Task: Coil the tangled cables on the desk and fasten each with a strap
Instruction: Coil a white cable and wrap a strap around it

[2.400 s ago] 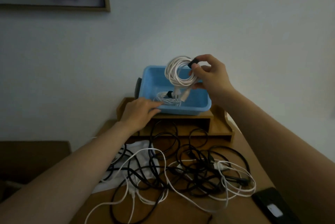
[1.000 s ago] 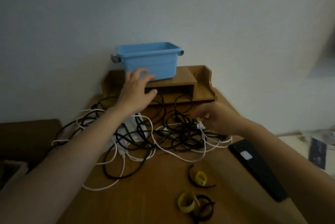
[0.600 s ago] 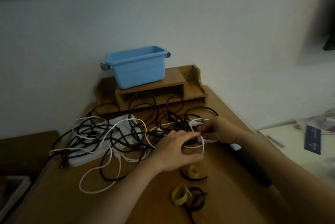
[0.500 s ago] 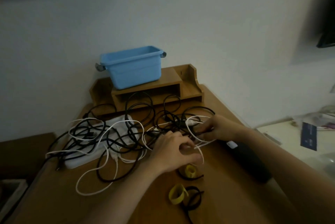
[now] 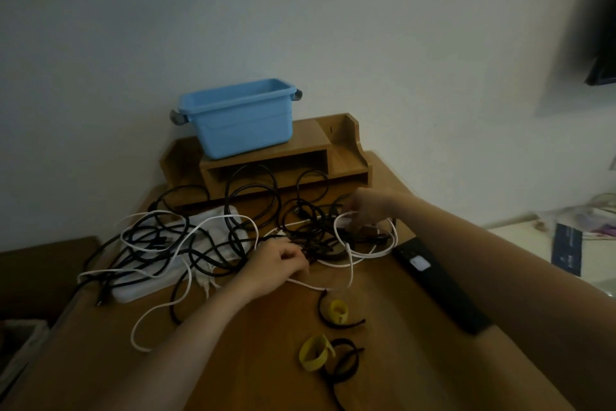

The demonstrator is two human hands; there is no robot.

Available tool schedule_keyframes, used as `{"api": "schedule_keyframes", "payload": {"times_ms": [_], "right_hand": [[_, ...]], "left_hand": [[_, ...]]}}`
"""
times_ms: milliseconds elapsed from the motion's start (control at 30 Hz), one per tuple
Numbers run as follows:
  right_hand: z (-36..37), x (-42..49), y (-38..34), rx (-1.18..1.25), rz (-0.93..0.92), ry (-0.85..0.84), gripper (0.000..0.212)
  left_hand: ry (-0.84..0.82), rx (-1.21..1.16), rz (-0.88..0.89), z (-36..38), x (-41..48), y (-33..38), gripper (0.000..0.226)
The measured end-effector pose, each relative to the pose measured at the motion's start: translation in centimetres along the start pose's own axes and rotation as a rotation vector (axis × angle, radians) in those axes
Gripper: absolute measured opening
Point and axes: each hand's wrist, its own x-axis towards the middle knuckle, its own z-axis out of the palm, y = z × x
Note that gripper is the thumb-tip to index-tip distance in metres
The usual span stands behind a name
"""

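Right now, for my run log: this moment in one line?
untangling | left hand: pinches black cables | right hand: holds white cable | straps: loose

Black and white cables [image 5: 233, 240], yellow and black straps [image 5: 315, 357], blue bin [image 5: 240, 124], brown desk [image 5: 260, 370].

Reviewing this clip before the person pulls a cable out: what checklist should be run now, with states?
1. Left hand and right hand at the cable tangle: ok.
2. Firm grip on one cable: cannot tell, fingertips blurred.
3. White cable free of the tangle: not ok, it threads through it.
4. Yellow straps lying close by on the desk: ok.
5. Blue bin upright on the shelf: ok.
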Motion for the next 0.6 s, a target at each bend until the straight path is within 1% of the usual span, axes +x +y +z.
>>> {"api": "schedule_keyframes", "payload": {"times_ms": [67,133,167,234,300,367,434,467,501,567,601], "right_hand": [[-0.1,0.2,-0.2,-0.092,-0.008,-0.034,0.028],[-0.2,0.1,-0.4,-0.117,-0.014,-0.028,0.023],[-0.4,-0.1,-0.5,-0.106,-0.019,-0.007,0.020],[-0.8,-0.7,-0.5,-0.021,-0.033,0.096,0.016],[-1.7,-1.9,-0.6,0.192,-0.016,0.220,0.016],[-2.9,-3.3,-1.3,0.441,0.027,0.318,0.021],[-3.9,-4.5,-1.9,0.677,0.101,0.371,0.027],[-4.4,-5.1,-2.4,0.782,0.132,0.373,0.028],[-4.7,-5.4,-2.8,0.893,0.157,0.361,0.028],[-5.3,-5.9,-3.7,1.068,0.178,0.323,0.029],[-5.5,-6.2,-4.1,1.120,0.172,0.304,0.029]], "left_hand": [[0.006,-0.062,-0.020,-0.2,0.2,-0.1,0.029],[0.005,-0.122,-0.034,-0.2,0.1,0.1,0.029],[0.008,-0.169,-0.041,-0.2,0.0,0.2,0.027],[0.052,-0.291,-0.046,-0.4,-0.3,0.4,0.023],[0.179,-0.372,-0.025,-0.5,-0.4,0.7,0.022],[0.348,-0.345,0.021,-0.7,-0.3,1.3,0.021],[0.464,-0.293,0.089,-0.8,-0.2,2.8,0.016],[0.485,-0.289,0.137,-1.0,-0.2,3.8,0.014],[0.467,-0.288,0.185,-1.1,-0.3,4.8,0.014],[0.358,-0.298,0.246,-1.2,-0.4,7.2,0.011],[0.299,-0.278,0.258,-1.2,-0.5,8.3,0.014]]}}
